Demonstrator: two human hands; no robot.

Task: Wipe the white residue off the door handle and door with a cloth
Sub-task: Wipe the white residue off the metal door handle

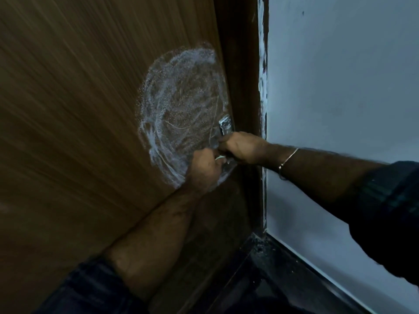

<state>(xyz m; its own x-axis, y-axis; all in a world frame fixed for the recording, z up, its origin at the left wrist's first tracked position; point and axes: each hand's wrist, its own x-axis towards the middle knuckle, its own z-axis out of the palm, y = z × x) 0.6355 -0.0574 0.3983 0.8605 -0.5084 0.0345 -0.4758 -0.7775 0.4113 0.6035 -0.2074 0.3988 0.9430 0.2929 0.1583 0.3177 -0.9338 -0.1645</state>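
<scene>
A brown wooden door point(90, 109) carries a wide ring of smeared white residue point(158, 103) around its right edge. The metal door handle point(225, 126) sits inside that ring, streaked white. Only its top and a pale lower part show. My right hand point(243, 147) reaches in from the right and grips the handle's middle with curled fingers. My left hand point(205, 172) comes up from below, its fingers curled against the handle's lower part and touching my right hand. A small white sliver shows between the two hands. No cloth is in sight.
The dark door frame point(244, 87) runs up just right of the handle, with white paint smears along its edge. A pale wall point(340, 87) fills the right side. A dark skirting and floor corner point(260, 245) lie below. My right wrist wears a thin bangle point(288, 160).
</scene>
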